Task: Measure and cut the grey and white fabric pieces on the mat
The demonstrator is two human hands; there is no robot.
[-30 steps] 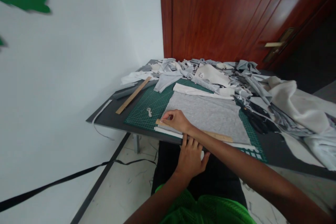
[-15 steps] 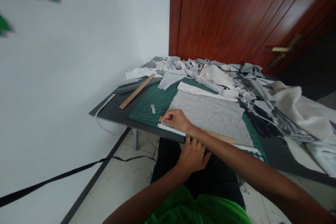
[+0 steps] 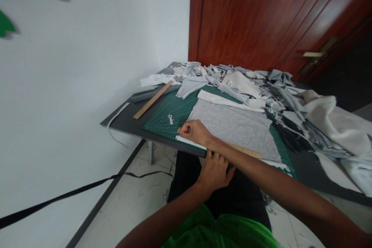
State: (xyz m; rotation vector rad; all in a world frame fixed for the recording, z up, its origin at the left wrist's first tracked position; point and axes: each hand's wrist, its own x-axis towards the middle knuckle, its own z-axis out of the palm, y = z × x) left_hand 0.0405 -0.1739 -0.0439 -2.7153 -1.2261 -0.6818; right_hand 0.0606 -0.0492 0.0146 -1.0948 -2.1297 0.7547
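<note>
My right hand (image 3: 197, 132) reaches across my left arm and rests, fingers curled, on the left end of a wooden ruler (image 3: 247, 150). The ruler lies along the near edge of a grey fabric piece (image 3: 232, 124) spread on a green cutting mat (image 3: 164, 118). A white fabric strip (image 3: 188, 141) runs just below the ruler. My left hand (image 3: 215, 170) sits at the table's near edge (image 3: 162, 142), fingers curled, partly hidden under my right forearm. What it holds is hidden.
A second wooden ruler (image 3: 152, 100) and a small white scrap (image 3: 170, 118) lie left of the fabric. Several grey and white fabric offcuts (image 3: 247, 81) are piled at the back and right. A dark object (image 3: 286, 133) lies at the mat's right. A wooden door (image 3: 261, 15) stands behind; a black strap (image 3: 72, 192) crosses the floor.
My left hand's fingers, stretched onto the table edge a second ago, have curled in. My right hand stays on the ruler's left end, its fingers more bent. The view shifted slightly.
</note>
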